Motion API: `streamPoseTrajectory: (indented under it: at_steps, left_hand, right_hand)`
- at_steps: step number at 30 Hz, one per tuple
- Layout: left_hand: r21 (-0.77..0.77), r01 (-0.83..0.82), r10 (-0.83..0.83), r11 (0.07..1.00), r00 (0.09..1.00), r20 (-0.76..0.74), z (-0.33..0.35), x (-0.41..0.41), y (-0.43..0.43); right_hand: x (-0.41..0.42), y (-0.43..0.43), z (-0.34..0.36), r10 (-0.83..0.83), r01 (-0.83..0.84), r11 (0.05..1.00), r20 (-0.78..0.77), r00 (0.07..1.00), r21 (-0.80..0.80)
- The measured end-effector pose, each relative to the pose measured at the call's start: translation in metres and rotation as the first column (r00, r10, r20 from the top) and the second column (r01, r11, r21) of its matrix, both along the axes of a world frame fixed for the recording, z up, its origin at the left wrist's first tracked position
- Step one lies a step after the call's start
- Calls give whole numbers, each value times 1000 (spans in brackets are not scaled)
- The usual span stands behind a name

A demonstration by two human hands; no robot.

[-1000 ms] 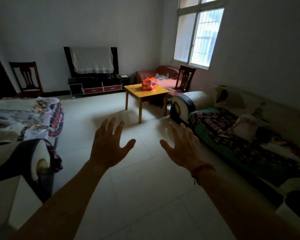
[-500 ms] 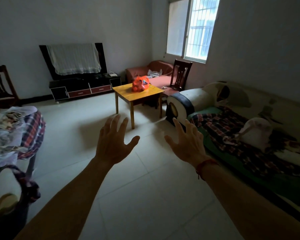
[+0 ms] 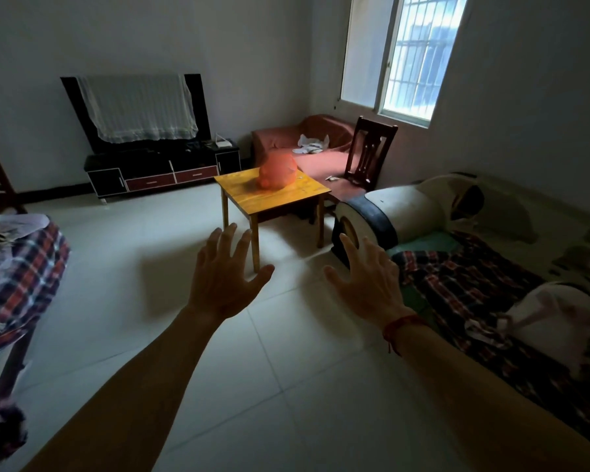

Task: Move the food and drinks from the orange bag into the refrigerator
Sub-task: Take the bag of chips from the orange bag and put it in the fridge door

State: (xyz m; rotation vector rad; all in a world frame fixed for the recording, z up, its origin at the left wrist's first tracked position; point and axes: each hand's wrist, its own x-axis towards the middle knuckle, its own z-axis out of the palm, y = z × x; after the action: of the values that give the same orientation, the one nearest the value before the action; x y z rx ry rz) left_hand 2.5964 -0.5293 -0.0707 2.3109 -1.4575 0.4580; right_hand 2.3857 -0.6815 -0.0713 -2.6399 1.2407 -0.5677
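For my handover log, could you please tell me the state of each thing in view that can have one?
Small yellow wooden table: upright, loaded.
Bulging orange plastic bag: resting on that table, untouched.
Left hand: open, fingers spread, empty.
Right hand: open, fingers spread, empty.
Black flat television: draped with white cloth.
Black cabinet with red drawers: drawers shut.
Dark wooden chair: upright, unoccupied.

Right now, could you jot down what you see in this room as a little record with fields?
target: orange bag, on the wooden table
hands: left hand and right hand both open, fingers spread, holding nothing, short of the table
refrigerator: not in view
right side: sofa with a plaid blanket
behind table: dark chair
far wall: TV stand
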Motion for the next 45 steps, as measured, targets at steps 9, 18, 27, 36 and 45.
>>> streamPoseTrajectory:
  at_steps: [9, 18, 27, 36, 45]
  left_hand:
    - [-48, -6, 6, 999, 1000, -19, -18, 116, -166]
    - [-40, 0, -1, 999, 999, -35, -9, 247, -330]
    - [6, 1, -1, 1000, 999, -34, -26, 336, -491]
    - [44, -59, 61, 997, 996, -60, -31, 421, -671]
    - [80, -114, 120, 990, 991, -67, -39, 510, -803]
  right_hand:
    - [121, -158, -14, 6, -6, 999, -1, 1000, -33]
    - [246, -324, -15, -10, 9, 999, -25, 1000, -34]
    - [338, -485, -28, -8, 7, 1000, -43, 999, -26]
    - [432, -676, -29, 77, -77, 997, -72, 994, 3]
    - [520, -824, -46, 123, -121, 992, -119, 985, 28]
